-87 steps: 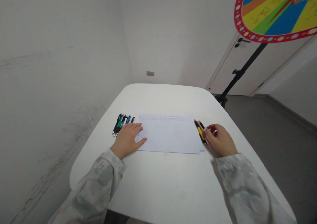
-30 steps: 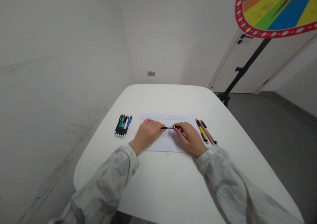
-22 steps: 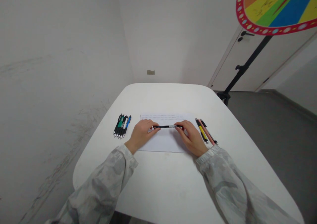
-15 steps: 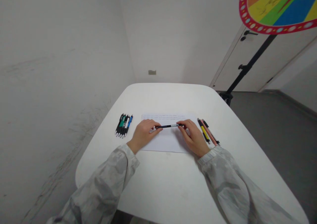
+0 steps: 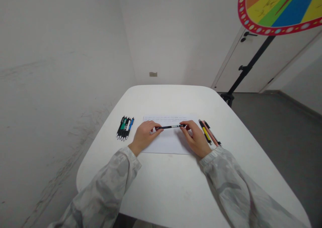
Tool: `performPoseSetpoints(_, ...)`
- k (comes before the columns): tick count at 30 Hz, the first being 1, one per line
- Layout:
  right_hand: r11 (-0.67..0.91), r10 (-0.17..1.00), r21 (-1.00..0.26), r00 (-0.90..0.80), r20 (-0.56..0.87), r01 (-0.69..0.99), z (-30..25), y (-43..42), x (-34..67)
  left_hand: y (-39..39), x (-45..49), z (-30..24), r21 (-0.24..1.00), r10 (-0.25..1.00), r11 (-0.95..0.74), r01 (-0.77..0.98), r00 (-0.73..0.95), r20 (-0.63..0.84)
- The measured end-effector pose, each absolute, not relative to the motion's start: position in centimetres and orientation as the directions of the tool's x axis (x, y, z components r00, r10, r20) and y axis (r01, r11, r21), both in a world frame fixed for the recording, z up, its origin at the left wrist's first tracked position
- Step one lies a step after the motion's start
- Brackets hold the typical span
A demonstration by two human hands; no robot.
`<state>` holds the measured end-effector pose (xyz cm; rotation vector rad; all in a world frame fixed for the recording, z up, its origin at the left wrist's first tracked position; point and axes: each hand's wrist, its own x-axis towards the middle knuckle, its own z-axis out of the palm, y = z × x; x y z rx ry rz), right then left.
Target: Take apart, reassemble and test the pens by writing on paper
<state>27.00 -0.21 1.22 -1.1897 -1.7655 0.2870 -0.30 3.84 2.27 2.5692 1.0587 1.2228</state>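
A slim black pen [image 5: 171, 127] with a pale band is stretched level between my two hands, above a sheet of paper [image 5: 166, 144] with lines of writing near its top. My left hand [image 5: 145, 135] pinches one end between thumb and fingers. At the other end, my right hand [image 5: 196, 137] grips it the same way. Left of the paper, several pens [image 5: 125, 128] in black, green, white and blue lie side by side. Close to my right hand rest a yellow-and-black pen [image 5: 205, 132], a pink pen [image 5: 210, 133] and a black-and-white pen [image 5: 213, 134].
The white table [image 5: 161, 181] has rounded corners and stands near a scuffed wall [image 5: 62, 97] on the left. Beyond its right side, a colourful prize wheel [image 5: 281, 9] is mounted on a black stand [image 5: 248, 70] before a white door.
Both hands keep hold of the pen in nearly the same pose. The whole view has shifted slightly, with the wheel and stand appearing a little further left.
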Motion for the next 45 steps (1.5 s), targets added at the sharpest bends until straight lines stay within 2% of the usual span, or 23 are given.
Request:
performPoseSetpoints(6, 0.449, 0.835, -0.669, -0.011, 0.550, 0.592, 0.85, -0.30, 27.04, 3.94, -0.39, 2.04, 0.384, 0.636, -0.748, 0.541, 0.418, 0.649)
performPoseSetpoints(15, 0.473, 0.811, -0.684, 0.029, 0.584, 0.556, 0.40, -0.17, 26.89, 3.95, -0.72, 1.82, 0.412, 0.647, -0.736, 0.538, 0.379, 0.662)
performPoseSetpoints(24, 0.405, 0.847, -0.735, 0.080, 0.526, 0.544, 0.29, -0.18, 26.69, 3.96, -0.87, 1.70, 0.409, 0.653, -0.726, 0.553, 0.368, 0.663)
performPoseSetpoints(45, 0.409, 0.861, -0.721, 0.025, 0.508, 0.560, 0.50, -0.23, 26.94, 3.75, -0.59, 2.07, 0.469, 0.671, -0.722, 0.509, 0.348, 0.655)
